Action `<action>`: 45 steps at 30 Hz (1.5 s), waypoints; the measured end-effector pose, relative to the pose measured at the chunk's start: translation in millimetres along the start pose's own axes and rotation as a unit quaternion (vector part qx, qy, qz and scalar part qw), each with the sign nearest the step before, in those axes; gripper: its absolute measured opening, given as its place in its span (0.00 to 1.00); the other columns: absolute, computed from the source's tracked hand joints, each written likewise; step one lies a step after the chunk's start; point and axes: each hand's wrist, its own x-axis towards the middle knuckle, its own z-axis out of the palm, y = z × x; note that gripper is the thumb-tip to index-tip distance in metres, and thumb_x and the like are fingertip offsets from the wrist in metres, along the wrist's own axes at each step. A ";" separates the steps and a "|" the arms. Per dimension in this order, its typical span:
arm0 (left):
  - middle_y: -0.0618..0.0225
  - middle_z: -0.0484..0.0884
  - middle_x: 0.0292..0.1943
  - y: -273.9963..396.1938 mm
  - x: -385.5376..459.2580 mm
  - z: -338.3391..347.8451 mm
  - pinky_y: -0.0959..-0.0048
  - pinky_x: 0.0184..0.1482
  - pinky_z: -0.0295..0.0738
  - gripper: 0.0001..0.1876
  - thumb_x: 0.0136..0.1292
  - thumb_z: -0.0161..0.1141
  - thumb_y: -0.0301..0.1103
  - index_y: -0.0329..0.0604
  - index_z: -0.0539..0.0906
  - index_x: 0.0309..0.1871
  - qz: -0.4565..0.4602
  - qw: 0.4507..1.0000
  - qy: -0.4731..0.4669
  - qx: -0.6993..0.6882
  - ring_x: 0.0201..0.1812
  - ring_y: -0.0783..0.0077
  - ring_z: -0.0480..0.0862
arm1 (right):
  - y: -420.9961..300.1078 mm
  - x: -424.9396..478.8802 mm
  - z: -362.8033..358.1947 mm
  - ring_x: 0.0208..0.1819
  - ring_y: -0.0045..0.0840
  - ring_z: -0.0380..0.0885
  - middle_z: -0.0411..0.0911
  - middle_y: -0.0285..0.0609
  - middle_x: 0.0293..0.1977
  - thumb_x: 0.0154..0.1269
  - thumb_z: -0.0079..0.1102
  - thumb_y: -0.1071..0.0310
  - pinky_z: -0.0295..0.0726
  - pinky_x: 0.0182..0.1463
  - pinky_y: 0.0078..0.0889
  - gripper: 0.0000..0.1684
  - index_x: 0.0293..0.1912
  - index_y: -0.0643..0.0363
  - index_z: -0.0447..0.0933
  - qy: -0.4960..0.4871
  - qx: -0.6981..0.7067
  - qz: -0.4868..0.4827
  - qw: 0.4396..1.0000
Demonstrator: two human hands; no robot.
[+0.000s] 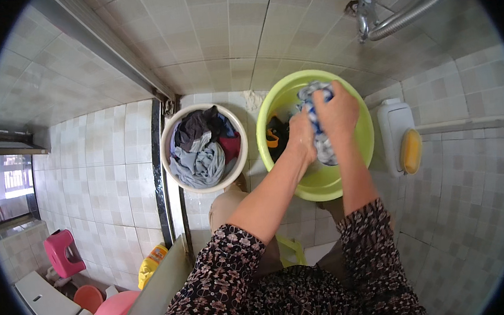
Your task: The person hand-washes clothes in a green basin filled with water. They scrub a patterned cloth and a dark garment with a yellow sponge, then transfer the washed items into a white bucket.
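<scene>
A lime-green plastic basin (270,107) stands on the tiled floor in front of me. Above its inside, my left hand (302,131) and my right hand (339,108) both grip a wet-looking blue, white and grey patterned cloth (315,92). The cloth is bunched between the hands, and a loose end (325,149) hangs down between my forearms. Dark fabric with an orange part (272,138) lies in the basin, left of my left hand. My wrists and the cloth hide much of the basin's bottom.
A white basin (166,164) heaped with grey, dark and maroon clothes (203,157) stands to the left, beside a door track (160,164). A white jug (396,132) and a yellow soap bar (411,151) are at right. A metal hose (413,11) hangs on the wall.
</scene>
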 end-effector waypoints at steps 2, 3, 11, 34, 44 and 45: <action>0.61 0.81 0.47 -9.1 -1.8 1.2 0.60 0.50 0.77 0.17 0.72 0.49 0.44 0.41 0.78 0.52 0.017 0.996 0.027 0.078 0.48 0.65 0.80 | 30.0 12.4 -1.2 0.37 0.56 0.79 0.81 0.60 0.35 0.59 0.58 0.57 0.79 0.44 0.50 0.17 0.38 0.63 0.78 0.017 0.009 0.019 1.000; 0.63 0.81 0.45 -14.5 1.5 0.9 0.60 0.48 0.77 0.16 0.72 0.49 0.42 0.43 0.79 0.50 0.023 0.992 0.044 0.115 0.45 0.66 0.81 | 48.6 9.2 -2.7 0.39 0.55 0.79 0.81 0.61 0.37 0.59 0.57 0.58 0.78 0.46 0.49 0.17 0.40 0.63 0.79 0.008 0.036 0.033 0.999; 0.61 0.84 0.32 -2.6 37.3 -45.6 0.62 0.41 0.79 0.08 0.66 0.54 0.35 0.43 0.81 0.38 0.297 0.691 0.074 0.655 0.37 0.58 0.84 | -18.2 -115.7 -29.0 0.39 0.52 0.76 0.73 0.55 0.36 0.56 0.58 0.65 0.75 0.45 0.47 0.13 0.39 0.64 0.76 -0.037 0.183 -0.081 0.979; 0.60 0.84 0.52 -6.8 8.4 -13.7 0.62 0.56 0.82 0.21 0.75 0.47 0.47 0.39 0.80 0.56 -0.095 0.964 -0.223 -0.111 0.51 0.62 0.85 | 14.6 -62.4 -65.6 0.36 0.21 0.77 0.80 0.42 0.45 0.73 0.56 0.57 0.76 0.40 0.22 0.19 0.53 0.60 0.79 -0.149 0.359 -0.036 0.921; 0.60 0.83 0.54 -30.2 21.3 -8.0 0.63 0.57 0.77 0.19 0.66 0.58 0.45 0.43 0.83 0.53 -0.108 0.961 -0.238 -0.087 0.53 0.61 0.82 | 240.0 -62.3 33.5 0.60 0.37 0.71 0.72 0.43 0.64 0.76 0.45 0.47 0.72 0.62 0.41 0.31 0.68 0.56 0.67 -0.082 0.667 0.382 0.635; 0.60 0.83 0.54 -27.8 24.0 -17.3 0.64 0.58 0.77 0.20 0.66 0.58 0.46 0.43 0.83 0.54 -0.091 0.963 -0.243 -0.076 0.54 0.60 0.81 | 222.8 -71.6 48.3 0.63 0.38 0.69 0.70 0.43 0.65 0.77 0.43 0.48 0.69 0.65 0.41 0.31 0.70 0.56 0.65 -0.059 0.698 0.396 0.594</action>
